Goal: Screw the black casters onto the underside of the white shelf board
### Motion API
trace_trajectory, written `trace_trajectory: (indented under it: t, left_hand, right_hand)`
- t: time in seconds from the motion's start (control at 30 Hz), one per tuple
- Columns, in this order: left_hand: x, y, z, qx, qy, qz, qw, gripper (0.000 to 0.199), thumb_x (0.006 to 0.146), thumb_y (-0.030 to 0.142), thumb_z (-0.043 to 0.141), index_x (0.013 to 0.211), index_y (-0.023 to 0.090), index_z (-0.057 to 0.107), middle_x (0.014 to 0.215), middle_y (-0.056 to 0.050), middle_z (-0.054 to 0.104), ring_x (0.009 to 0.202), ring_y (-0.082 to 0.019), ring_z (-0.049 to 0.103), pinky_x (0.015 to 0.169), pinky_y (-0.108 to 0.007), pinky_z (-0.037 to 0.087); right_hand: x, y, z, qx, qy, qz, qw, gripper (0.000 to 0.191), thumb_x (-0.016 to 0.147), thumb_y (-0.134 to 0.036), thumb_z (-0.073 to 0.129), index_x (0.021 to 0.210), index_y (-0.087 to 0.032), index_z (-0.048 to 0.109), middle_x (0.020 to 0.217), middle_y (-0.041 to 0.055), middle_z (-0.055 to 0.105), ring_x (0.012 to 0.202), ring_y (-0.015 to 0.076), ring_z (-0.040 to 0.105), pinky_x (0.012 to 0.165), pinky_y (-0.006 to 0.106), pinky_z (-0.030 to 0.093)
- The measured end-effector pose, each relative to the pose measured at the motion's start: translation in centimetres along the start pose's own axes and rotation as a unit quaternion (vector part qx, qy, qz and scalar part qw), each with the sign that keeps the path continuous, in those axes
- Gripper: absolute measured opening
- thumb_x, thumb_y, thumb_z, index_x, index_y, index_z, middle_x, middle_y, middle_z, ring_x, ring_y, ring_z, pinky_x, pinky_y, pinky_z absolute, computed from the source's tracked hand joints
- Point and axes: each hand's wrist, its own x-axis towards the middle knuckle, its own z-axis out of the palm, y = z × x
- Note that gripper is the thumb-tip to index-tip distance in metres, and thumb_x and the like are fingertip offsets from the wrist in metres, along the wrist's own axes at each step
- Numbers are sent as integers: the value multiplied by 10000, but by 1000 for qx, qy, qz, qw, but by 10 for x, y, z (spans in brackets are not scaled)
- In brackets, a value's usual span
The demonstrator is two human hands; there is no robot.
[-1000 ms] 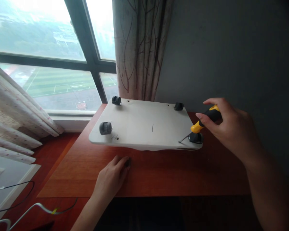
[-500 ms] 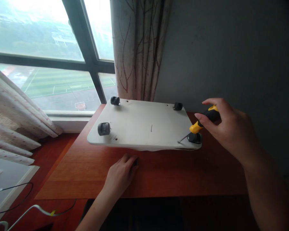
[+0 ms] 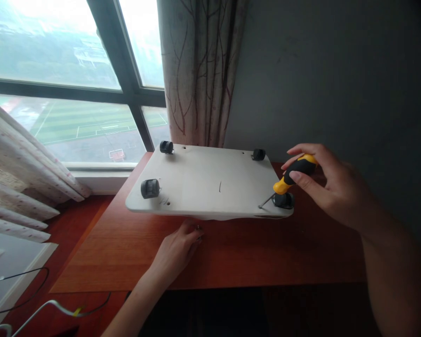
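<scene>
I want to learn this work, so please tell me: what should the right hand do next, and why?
Probably the right hand should turn the screwdriver a little: the hand holds it, and its tip appears to touch the white board beside the near right black wheel.

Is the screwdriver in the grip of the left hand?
No, the screwdriver is in the grip of the right hand, its shaft slanting down to the white board.

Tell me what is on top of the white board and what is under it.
On top: four black casters and the tip of the screwdriver held in the right hand. Under it: a curved white edge and the reddish table; the rest is hidden by the board.
</scene>
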Motion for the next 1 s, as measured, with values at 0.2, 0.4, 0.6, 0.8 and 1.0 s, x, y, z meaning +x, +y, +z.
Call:
trace_trajectory:
  t: [0.2,0.4,0.6,0.8,1.0]
  left_hand:
    - [4,0,0,-19,14,26,999,255,1012,263,466,1071,255,714,1197,-79,637,893,-202,697,724,-293,548]
    - [6,-4,4,-80,52,54,994,273,1012,232,469,1054,233,739,1194,-95,657,955,-189,689,815,-288,565]
    - [7,1,1,-150,73,77,983,255,1013,246,481,1031,208,732,1172,-102,647,988,-176,676,854,-273,561]
    - [8,9,-2,-264,120,61,955,174,987,248,546,991,190,710,1130,-97,684,957,-163,686,790,-240,565]
    - [8,21,0,-384,115,-9,916,163,970,276,585,1044,191,702,968,-51,746,643,-98,672,590,-183,543]
  right_hand:
    - [-2,-5,0,-49,4,-10,999,347,923,-411,595,1250,-301,560,983,44,755,743,245,741,634,340,561]
    - [-1,-3,2,-155,62,-33,985,343,904,-473,626,1187,-282,594,917,51,705,647,214,660,594,319,483]
    - [1,-2,6,-173,76,-37,981,344,916,-477,616,1186,-267,577,881,38,676,619,188,609,604,310,454]
    - [2,-3,5,-165,69,-34,983,350,914,-470,616,1199,-268,588,893,41,676,634,194,613,612,317,455]
    - [4,-5,0,-173,60,-38,982,383,916,-480,609,1245,-283,594,862,39,678,651,208,628,619,324,465]
